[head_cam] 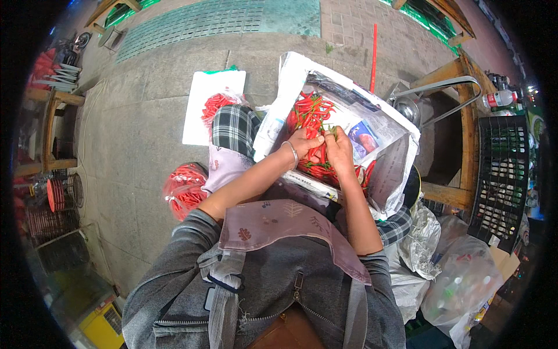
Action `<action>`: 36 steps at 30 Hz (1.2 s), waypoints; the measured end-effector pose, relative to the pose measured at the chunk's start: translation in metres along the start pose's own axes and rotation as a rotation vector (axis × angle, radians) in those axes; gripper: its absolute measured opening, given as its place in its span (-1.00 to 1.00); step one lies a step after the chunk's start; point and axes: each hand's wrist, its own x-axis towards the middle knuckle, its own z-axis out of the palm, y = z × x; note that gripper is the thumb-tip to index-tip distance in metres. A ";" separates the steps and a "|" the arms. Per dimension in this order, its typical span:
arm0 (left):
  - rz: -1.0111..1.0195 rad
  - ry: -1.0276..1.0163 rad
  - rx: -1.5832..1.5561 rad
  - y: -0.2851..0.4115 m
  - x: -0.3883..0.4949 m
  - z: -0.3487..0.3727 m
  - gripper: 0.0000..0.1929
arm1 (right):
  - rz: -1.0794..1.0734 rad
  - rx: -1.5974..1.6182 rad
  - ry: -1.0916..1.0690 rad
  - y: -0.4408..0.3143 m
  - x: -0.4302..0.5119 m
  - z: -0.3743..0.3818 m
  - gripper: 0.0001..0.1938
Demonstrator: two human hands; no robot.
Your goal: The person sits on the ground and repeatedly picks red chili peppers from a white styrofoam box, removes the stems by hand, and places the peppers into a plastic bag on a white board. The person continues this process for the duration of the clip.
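A box lined with newspaper (388, 126) rests on my lap, with red chili peppers (310, 109) heaped along its left and near sides. My left hand (304, 144) is over the heap, closed on red chili peppers. Close beside it, my right hand (338, 146) pinches green chili stems (332, 130) between thumb and fingers. The two thumbs nearly meet. Beyond my left knee, a clear plastic bag of red chilies (218, 104) lies on a white board (196, 118). Another clear bag of red chilies (185, 187) sits on the pavement at the left.
At the right stand a wooden frame (466, 152), a metal bowl (407, 109) and a black plastic crate (501, 179). Plastic sacks (462, 275) lie at the lower right. A red pole (374, 59) lies beyond the box. Red stools (56, 195) stand at the far left.
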 end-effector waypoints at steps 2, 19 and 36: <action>0.008 -0.031 0.000 -0.001 0.000 -0.001 -0.80 | 0.047 0.062 -0.025 -0.002 -0.001 0.000 -0.75; 0.351 -0.016 0.211 -0.001 -0.008 0.008 -0.85 | 0.568 1.114 -0.072 -0.002 -0.012 -0.003 -0.80; 0.143 -0.089 0.158 0.006 -0.009 0.012 -0.78 | 0.301 0.739 0.004 -0.006 -0.021 -0.003 -0.81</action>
